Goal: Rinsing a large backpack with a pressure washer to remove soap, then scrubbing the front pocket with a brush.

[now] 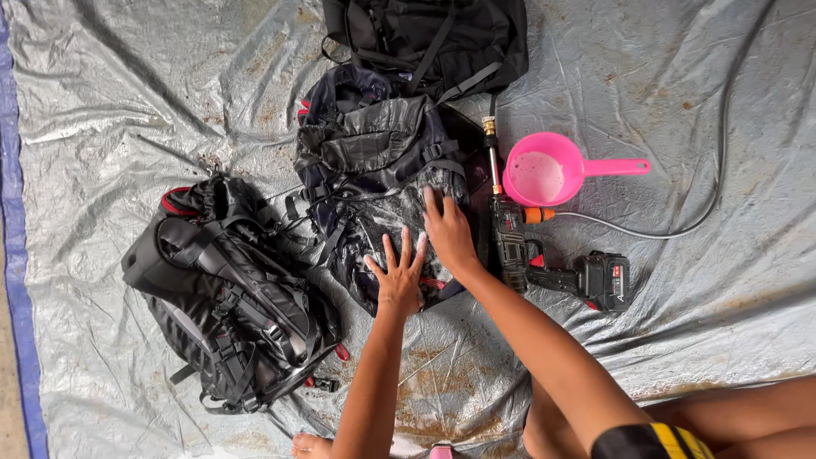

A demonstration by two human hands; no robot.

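Observation:
A wet, dark navy backpack [374,161] lies flat in the middle of a grey tarp [127,93]. My left hand [398,276] presses palm-down on its lower part with fingers spread. My right hand [448,231] lies flat beside it, a little higher on the same soapy, shiny patch. Neither hand grips anything.
A black backpack with red trim [229,297] lies at the left, another black bag [425,38] at the top. Right of my hands lie a cordless spray gun [544,268] with a grey hose [680,225] and a pink scoop [548,170]. My bare legs [731,416] are at lower right.

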